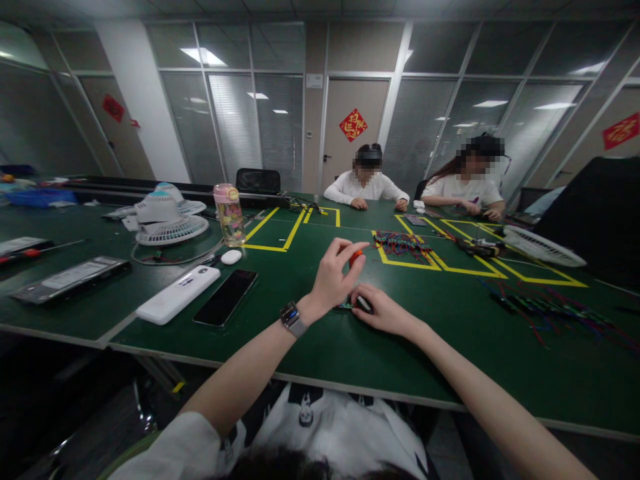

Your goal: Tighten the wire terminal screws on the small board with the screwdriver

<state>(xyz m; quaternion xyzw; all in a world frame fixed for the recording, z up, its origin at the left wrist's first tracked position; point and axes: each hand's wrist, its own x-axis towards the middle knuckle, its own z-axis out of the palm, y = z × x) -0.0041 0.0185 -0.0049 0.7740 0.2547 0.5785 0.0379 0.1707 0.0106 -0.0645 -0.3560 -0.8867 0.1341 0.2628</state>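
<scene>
Head view. The near edge of the counter (325, 353) is crossed by both forearms, and a strip of green surface is left between this edge and the hands. An orange piece (356, 257) is pinched in the raised left hand (337, 272). The right hand (377, 310), just beside it, is curled about a dark piece (365, 305) above a small board (345, 306); how firmly cannot be told. Open surface is shown between the left hand and a black phone (226, 298). Beyond the hands, a wire bundle (403, 245) is partly bordered by yellow tape (417, 266). A pink-lidded bottle (230, 220) is stood upright; print and contents cannot be distinguished. Items in the blue tray (43, 197), far left, are blurred.
</scene>
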